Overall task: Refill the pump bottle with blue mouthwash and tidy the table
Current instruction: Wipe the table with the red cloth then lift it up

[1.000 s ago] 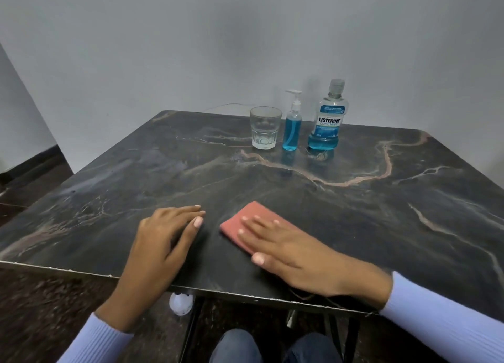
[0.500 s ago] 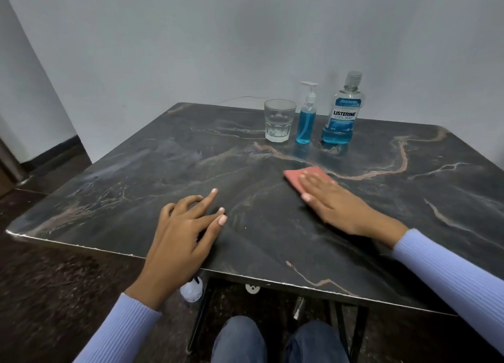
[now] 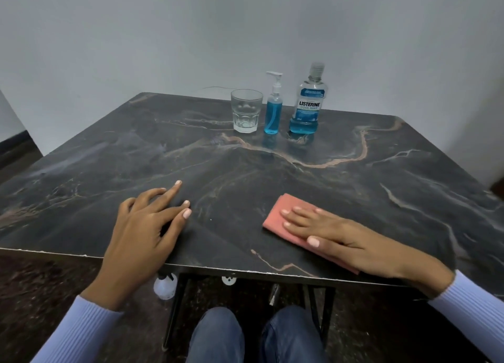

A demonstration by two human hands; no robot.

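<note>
A small pump bottle [image 3: 273, 113] holding blue liquid stands at the far edge of the dark marble table [image 3: 341, 177]. Just right of it is a capped Listerine mouthwash bottle [image 3: 308, 103], with blue liquid low in its base. A folded pink cloth [image 3: 275, 216] lies near the front edge, and my right hand [image 3: 335, 234] presses flat on it with fingers stretched out. My left hand [image 3: 147, 226] rests on the tabletop to the left, fingers spread, holding nothing.
A clear drinking glass [image 3: 245, 114] stands left of the pump bottle. A grey wall rises right behind the table. Under the front edge I see black table legs, a white rounded object [image 3: 164, 289] on the floor and my knees.
My right hand has slid the pink cloth from the table's middle back toward the front right. The left hand has stayed in place, fingers a little more spread.
</note>
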